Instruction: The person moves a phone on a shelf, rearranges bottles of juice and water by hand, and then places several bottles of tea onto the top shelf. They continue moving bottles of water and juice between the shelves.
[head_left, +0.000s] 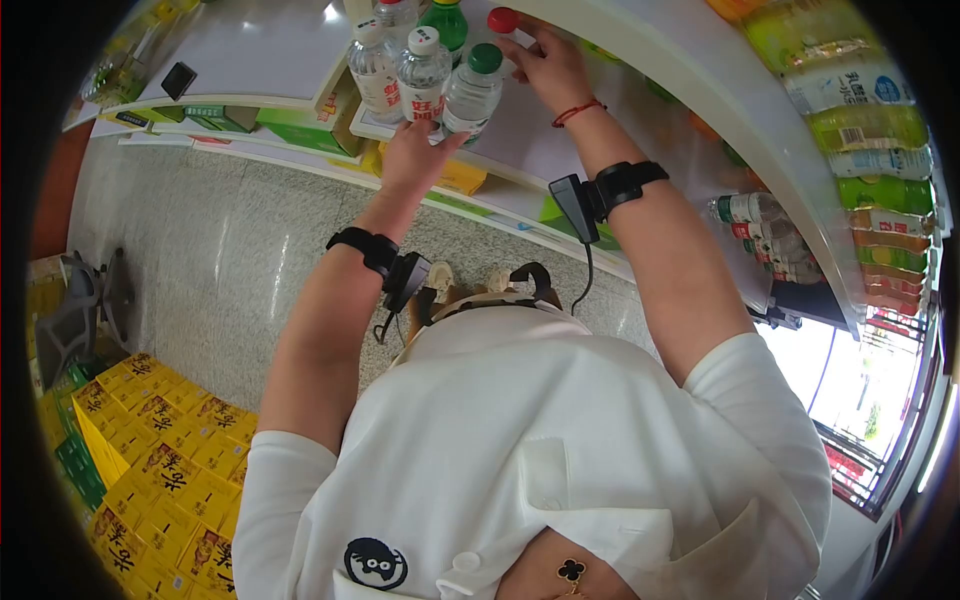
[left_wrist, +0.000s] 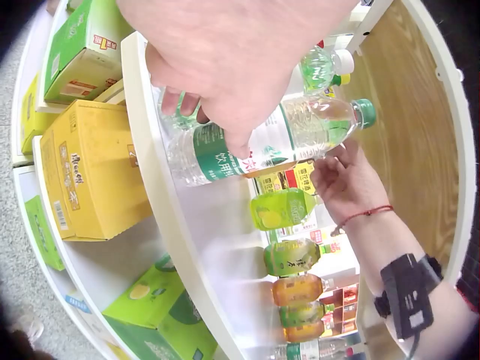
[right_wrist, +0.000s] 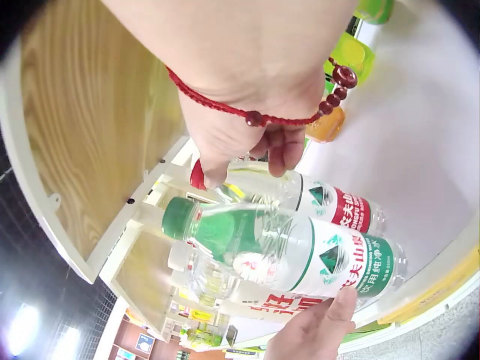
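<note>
My right hand [head_left: 552, 70] holds a clear water bottle with a red cap [right_wrist: 341, 201] at its neck, the thumb beside the cap and the fingers on the far side. Low down on the group of bottles, my left hand [head_left: 412, 158] has its thumb against the label of a green-capped water bottle [left_wrist: 262, 146]. Its fingers reach toward the front of a white-capped bottle [head_left: 424, 72] and are partly hidden in the left wrist view. Another white-capped bottle [head_left: 374, 75] and a green bottle [head_left: 446, 28] stand close by. All these bottles stand upright on a white shelf [head_left: 372, 128].
Below the shelf are a yellow carton [left_wrist: 97, 172] and green cartons [left_wrist: 161, 307]. Drink bottles [left_wrist: 292, 256] line up further along the same shelf. A curved white upper shelf [head_left: 700, 90] arches over my right arm. Yellow boxes [head_left: 165, 470] are stacked on the floor behind.
</note>
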